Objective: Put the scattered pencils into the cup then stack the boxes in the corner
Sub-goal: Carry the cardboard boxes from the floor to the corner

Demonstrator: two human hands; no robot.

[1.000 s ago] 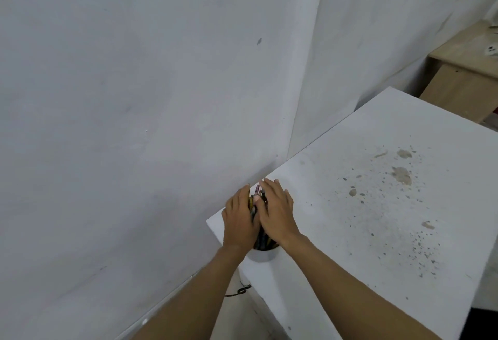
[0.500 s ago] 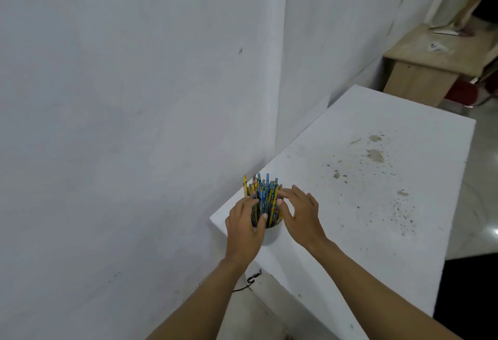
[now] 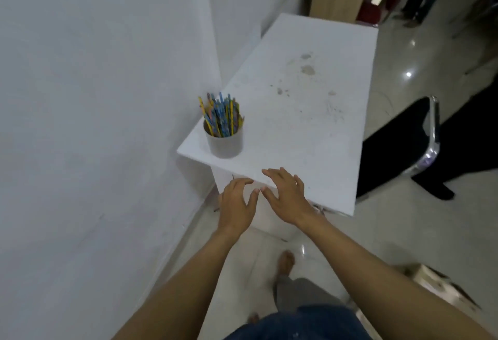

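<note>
Already the pencils (image 3: 221, 115) stand bunched in the white cup (image 3: 225, 145), which sits at the near left corner of the table (image 3: 310, 129). The left hand (image 3: 237, 204) and right hand (image 3: 285, 196) hover side by side at the table's near edge, fingers loosely spread, holding nothing.

Light: dim, cool, even; source out of view.
Glare: bright spot on the floor (image 3: 408, 74) right of the table (image 3: 310, 134); sheen on the chair frame (image 3: 432, 151) there.
Shadow: soft, under the table's near edge.
Blur: my left hand (image 3: 237, 206) and right hand (image 3: 286, 199) slightly smeared; room beyond the table soft.
</note>
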